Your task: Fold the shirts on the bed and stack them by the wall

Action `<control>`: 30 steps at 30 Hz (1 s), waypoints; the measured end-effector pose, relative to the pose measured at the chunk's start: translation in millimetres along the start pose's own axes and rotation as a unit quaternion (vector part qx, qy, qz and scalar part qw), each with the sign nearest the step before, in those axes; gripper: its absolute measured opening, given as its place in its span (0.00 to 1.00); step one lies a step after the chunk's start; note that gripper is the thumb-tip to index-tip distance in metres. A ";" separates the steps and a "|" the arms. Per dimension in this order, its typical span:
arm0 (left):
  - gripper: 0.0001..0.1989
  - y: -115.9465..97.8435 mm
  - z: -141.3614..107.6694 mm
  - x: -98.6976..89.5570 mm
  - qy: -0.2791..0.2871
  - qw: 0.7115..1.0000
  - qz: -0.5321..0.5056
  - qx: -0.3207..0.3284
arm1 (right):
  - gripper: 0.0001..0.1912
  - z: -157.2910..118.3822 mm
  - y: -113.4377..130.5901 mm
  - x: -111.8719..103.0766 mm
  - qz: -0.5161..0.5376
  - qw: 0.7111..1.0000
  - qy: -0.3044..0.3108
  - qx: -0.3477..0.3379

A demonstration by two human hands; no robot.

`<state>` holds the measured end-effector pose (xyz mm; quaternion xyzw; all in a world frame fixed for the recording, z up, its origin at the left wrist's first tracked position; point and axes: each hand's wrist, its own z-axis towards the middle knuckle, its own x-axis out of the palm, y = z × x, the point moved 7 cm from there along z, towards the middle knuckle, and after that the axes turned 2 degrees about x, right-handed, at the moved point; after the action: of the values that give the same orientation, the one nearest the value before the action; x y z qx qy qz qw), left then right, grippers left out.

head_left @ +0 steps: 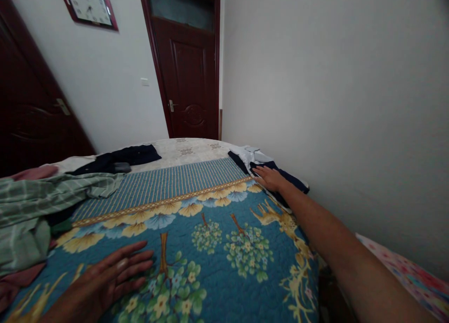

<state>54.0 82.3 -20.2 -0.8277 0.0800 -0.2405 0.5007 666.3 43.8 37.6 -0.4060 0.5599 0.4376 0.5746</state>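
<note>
My right hand (269,177) reaches out to the far right edge of the bed and rests on a navy piece of clothing (293,179), fingers stretched out. Beside it lies a white and pale grey garment (249,154), which looks folded. My left hand (114,274) is over the near left part of a blue quilted bedspread (217,208) printed with trees and leaves. Its fingers are apart and nothing is in it; whether it touches the cloth, I cannot tell.
A heap with a green checked garment (52,192) covers the bed's left side, and dark navy clothes (122,158) lie behind it. A grey wall (333,103) runs along the right. Pink flowered fabric (403,267) shows at lower right. A dark red door (191,75) stands beyond the bed.
</note>
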 end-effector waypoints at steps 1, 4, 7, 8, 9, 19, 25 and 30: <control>0.35 -0.5 0.0 0.9 -0.003 1.000 0.000 -0.008 | 0.38 1.7 0.2 0.4 -0.001 1.000 0.004 0.002; 0.33 -5.5 -3.2 8.8 -0.014 1.000 -0.003 -0.022 | 0.39 3.4 1.0 0.3 -0.005 1.000 0.011 0.013; 0.34 -13.4 -11.2 20.8 -0.028 1.000 -0.001 -0.013 | 0.39 -0.1 5.0 -3.5 -0.012 1.000 0.011 0.019; 0.34 -15.6 -14.0 24.6 -0.028 1.000 0.001 -0.009 | 0.39 -2.1 7.3 -4.9 -0.015 1.000 0.013 0.023; 0.34 -17.2 -16.5 28.0 -0.024 1.000 0.002 -0.005 | 0.39 -4.5 10.3 -6.2 -0.019 0.999 0.014 0.031; 0.34 -20.2 -16.6 33.0 0.035 0.999 0.010 0.037 | 0.37 -58.3 124.5 16.0 0.066 0.989 -0.085 0.101; 0.29 -32.3 -12.0 18.2 -0.006 0.996 0.022 0.089 | 0.39 -87.4 219.9 27.1 0.140 0.989 -0.050 0.021; 0.21 -51.6 -11.1 -15.0 -0.133 0.969 0.040 0.203 | 0.44 -94.1 289.9 27.6 0.126 0.992 -0.023 -0.016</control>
<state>30.0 104.1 24.0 -0.7292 -0.0047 -0.1193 0.6738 361.4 38.5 12.8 -0.3313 0.5864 0.5241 0.5212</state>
